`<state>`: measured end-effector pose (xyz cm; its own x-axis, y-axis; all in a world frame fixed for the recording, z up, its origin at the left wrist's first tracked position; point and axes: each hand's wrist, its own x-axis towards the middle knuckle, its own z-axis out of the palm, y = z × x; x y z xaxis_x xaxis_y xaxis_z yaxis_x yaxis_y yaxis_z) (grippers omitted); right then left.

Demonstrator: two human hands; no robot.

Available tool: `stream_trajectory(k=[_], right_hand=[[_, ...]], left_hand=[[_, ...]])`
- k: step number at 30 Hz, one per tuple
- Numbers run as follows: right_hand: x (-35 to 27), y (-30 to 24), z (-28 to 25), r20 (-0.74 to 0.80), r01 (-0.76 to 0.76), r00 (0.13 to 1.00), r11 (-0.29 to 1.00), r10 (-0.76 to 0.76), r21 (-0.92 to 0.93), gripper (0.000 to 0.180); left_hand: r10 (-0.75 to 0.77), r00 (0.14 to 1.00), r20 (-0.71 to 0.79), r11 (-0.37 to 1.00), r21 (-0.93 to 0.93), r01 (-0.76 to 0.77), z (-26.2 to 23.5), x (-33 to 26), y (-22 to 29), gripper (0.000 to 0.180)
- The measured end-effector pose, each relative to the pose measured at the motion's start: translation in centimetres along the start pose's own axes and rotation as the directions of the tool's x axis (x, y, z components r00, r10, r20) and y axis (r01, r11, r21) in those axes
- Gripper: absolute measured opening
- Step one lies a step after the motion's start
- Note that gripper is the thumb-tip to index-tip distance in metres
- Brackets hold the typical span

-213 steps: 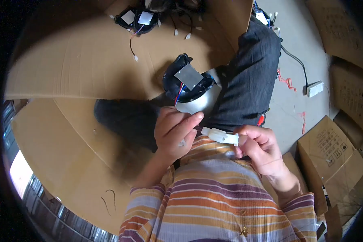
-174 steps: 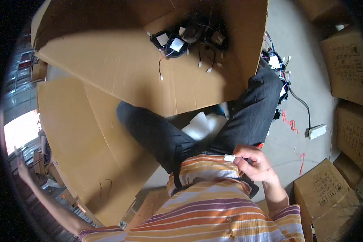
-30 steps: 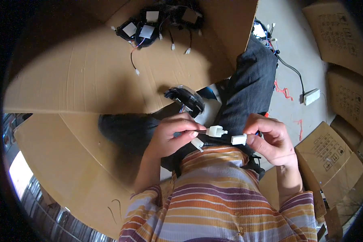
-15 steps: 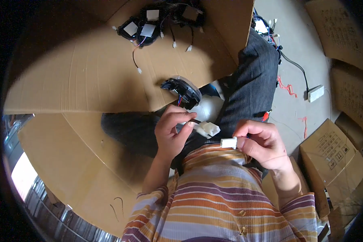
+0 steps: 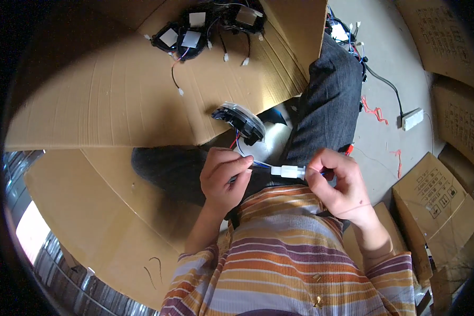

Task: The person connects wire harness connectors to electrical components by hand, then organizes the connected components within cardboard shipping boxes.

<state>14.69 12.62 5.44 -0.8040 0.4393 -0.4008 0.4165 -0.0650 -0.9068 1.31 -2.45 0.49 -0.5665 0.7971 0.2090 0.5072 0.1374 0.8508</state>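
My left hand (image 5: 224,174) is closed, thumb and finger pinching thin wires that run to a white plug connector. That connector (image 5: 288,171) now sits as one joined piece above my lap. My right hand (image 5: 336,181) pinches its right end, with a bit of blue wire showing behind the fingers. From my left hand, red and blue wires lead up to a black lamp with a clear cover (image 5: 242,122), which rests by the edge of the cardboard, tilted.
Several black lamps with white pads (image 5: 190,39) and loose plug leads lie on the cardboard box (image 5: 116,105). More wired parts (image 5: 347,37) are on the floor at right, by a white power strip (image 5: 412,119) and red string (image 5: 374,110). Cardboard boxes (image 5: 437,195) stand far right.
The two white connector halves, apart before, are now joined. My right hand has moved slightly up and left. A brighter patch has appeared on the cardboard beyond the lamp.
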Motion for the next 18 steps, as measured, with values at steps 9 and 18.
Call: stream_trajectory(k=[9, 18], right_hand=[[-0.9, 0.9, -0.3, 0.061, -0.009, 0.998, 0.974, -0.004, 0.225, 0.003], [-2.8, 2.6, -2.7, 0.109, -0.117, 0.99, 0.936, 0.085, 0.331, 0.007]], left_hand=[[-0.027, 0.999, -0.029, 0.999, 0.03, 0.028, -2.3, -0.9, 1.5, 0.023], [0.14, 0.567, -0.812, 0.953, 0.265, 0.144, -27.2, -3.7, 19.4, 0.032]])
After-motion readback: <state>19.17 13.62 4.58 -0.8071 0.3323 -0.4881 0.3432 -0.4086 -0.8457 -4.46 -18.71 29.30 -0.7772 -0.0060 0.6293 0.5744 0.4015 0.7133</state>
